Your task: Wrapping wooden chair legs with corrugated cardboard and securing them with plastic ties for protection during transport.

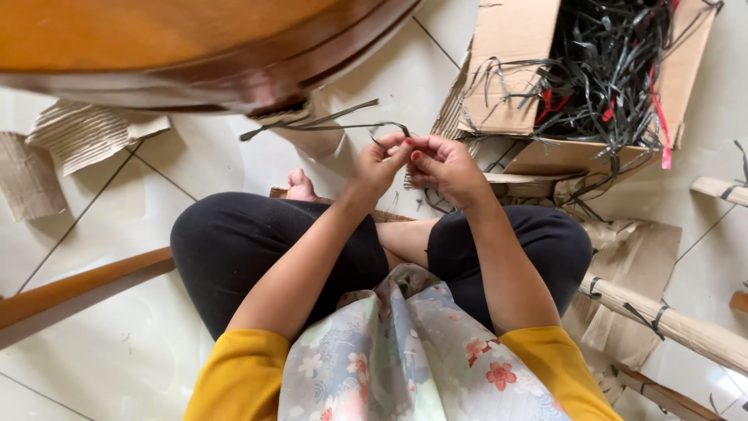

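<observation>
I sit cross-legged on a tiled floor. My left hand [379,165] and my right hand [442,165] meet in front of my knees, fingertips pinched together on thin dark plastic strips [327,122]. The strips trail out to the left from my fingers, bent and looped. Both hands hold the same bundle just above my legs.
An open cardboard box [510,58] full of tangled black and red strips stands at the upper right. A round wooden table [179,47] overhangs at the top left. Corrugated cardboard pieces [86,136] lie on the left; paper-wrapped wooden poles [686,327] lie on the right.
</observation>
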